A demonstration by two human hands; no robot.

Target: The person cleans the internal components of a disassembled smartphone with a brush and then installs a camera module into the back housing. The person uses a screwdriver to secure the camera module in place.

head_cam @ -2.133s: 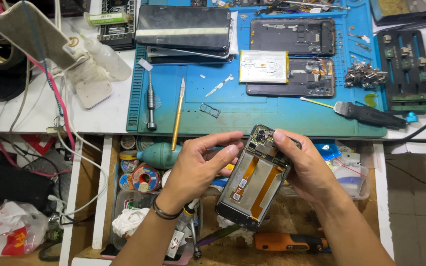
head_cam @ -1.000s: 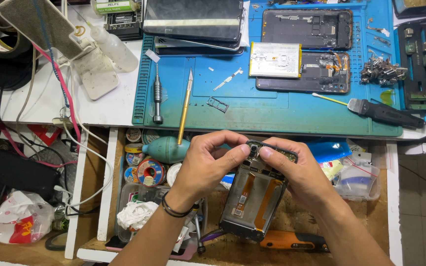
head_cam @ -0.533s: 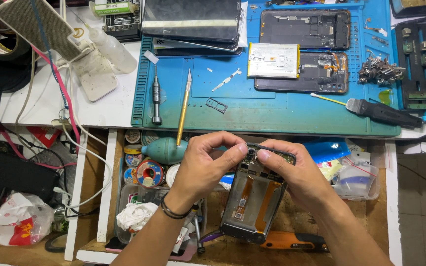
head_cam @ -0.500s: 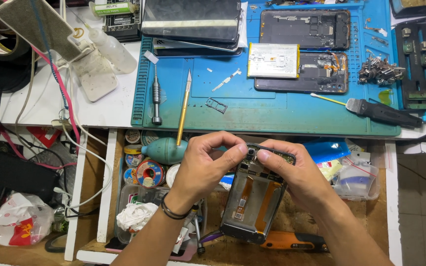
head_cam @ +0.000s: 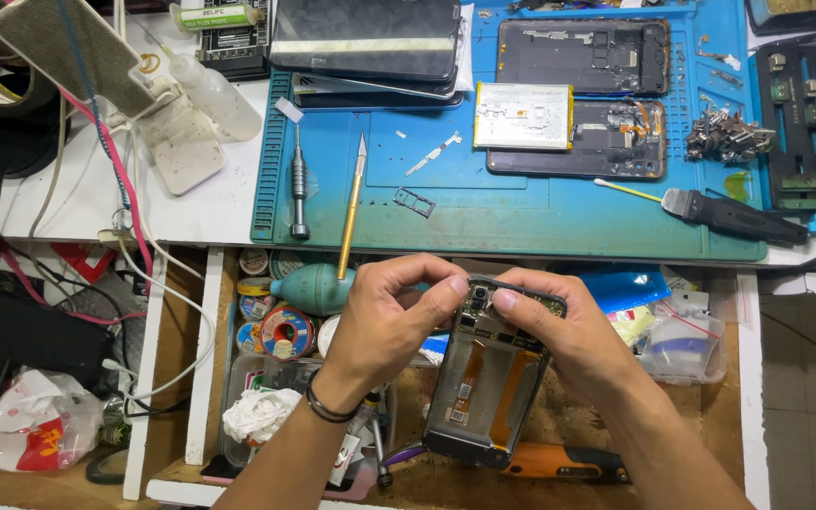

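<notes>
Our hands, left (head_cam: 391, 316) and right (head_cam: 569, 331), pinch the opened phone frame (head_cam: 485, 378) at its top, above the cluttered drawer (head_cam: 266, 378), just below the counter's blue mat (head_cam: 512, 212) edge; a teal blower (head_cam: 314, 288) lies beside our left hand.

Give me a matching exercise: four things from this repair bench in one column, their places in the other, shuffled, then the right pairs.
Things:
1. opened phone
2. gold-handled knife
3. teal dust blower
4. black brush

Places:
A. right part of the blue mat
B. in the open drawer, left of the left hand
C. held between the left hand and right hand
D. left part of the blue mat, beside a steel screwdriver

Pairs: 1-C, 2-D, 3-B, 4-A
</notes>
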